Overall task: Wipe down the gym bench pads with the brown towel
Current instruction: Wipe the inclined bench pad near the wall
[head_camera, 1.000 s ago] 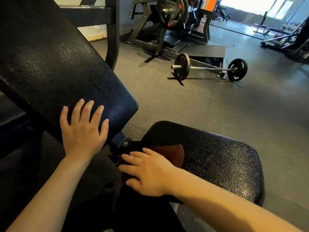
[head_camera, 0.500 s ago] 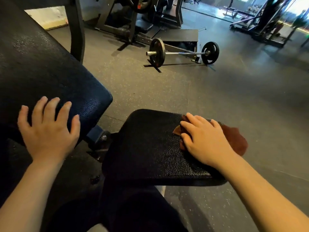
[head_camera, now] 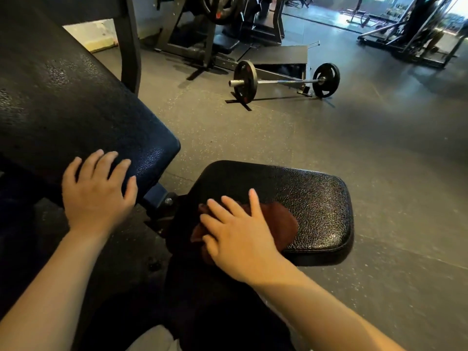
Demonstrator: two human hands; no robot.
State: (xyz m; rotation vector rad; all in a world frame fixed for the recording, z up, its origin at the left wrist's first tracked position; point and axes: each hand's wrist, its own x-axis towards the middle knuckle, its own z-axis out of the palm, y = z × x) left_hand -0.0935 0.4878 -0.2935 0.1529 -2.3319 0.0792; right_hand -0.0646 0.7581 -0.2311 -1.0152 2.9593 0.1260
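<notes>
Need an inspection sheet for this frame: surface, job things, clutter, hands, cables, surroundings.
Surface: black seat pad, textured, glossy.
Job's things: brown towel bunched on the seat pad's near end; back pad inclined, at left.
Clutter: nothing seen on the pads.
Hands: right hand flat on the towel; left hand flat on the back pad's lower edge.
Cables: nothing seen.
Surroundings: barbell on the grey floor; machines behind.

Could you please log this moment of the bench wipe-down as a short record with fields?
Left hand: flat, fingers spread, resting on the lower end of the back pad
Right hand: fingers straight, pressing the brown towel
Towel place: near end of the seat pad, partly under the hand
Floor behind: barbell with plates
</notes>
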